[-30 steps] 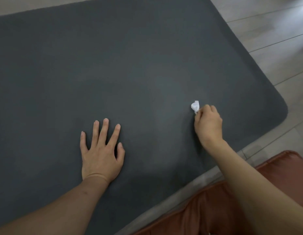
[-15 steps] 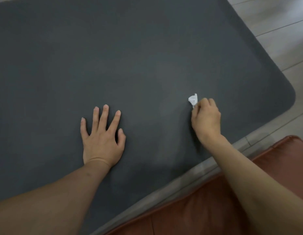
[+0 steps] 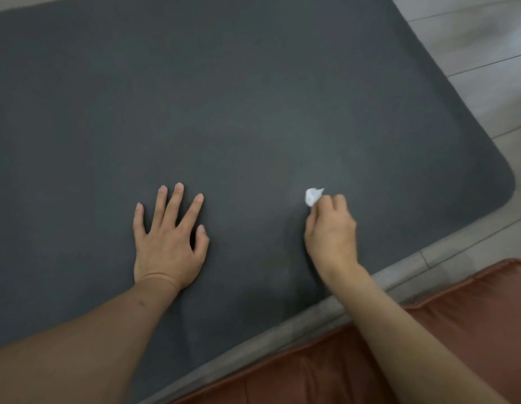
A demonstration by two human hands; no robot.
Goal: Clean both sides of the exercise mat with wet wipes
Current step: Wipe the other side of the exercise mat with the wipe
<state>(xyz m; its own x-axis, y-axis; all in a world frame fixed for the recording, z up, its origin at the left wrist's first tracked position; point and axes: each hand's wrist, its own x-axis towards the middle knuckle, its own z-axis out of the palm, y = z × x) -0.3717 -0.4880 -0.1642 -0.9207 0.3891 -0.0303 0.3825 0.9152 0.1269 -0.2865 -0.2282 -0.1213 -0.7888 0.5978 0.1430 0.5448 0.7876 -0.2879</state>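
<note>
A dark grey exercise mat point(image 3: 224, 97) lies flat on the floor and fills most of the view; its rounded corner is at the right. My left hand point(image 3: 168, 240) rests palm down on the mat with its fingers spread and straight. My right hand point(image 3: 330, 231) is to the right of it, fingers curled round a small crumpled white wet wipe point(image 3: 312, 196) that sticks out beyond the fingertips and touches the mat. Most of the wipe is hidden inside the hand.
Pale wooden floorboards point(image 3: 480, 53) run along the mat's right side and near edge. A reddish-brown leather cushion point(image 3: 457, 322) lies at the bottom right, just past the mat's near edge, under my right forearm.
My right hand with the wipe has slid a little to the left and nearer across the mat. My left hand has stayed flat in about the same place.
</note>
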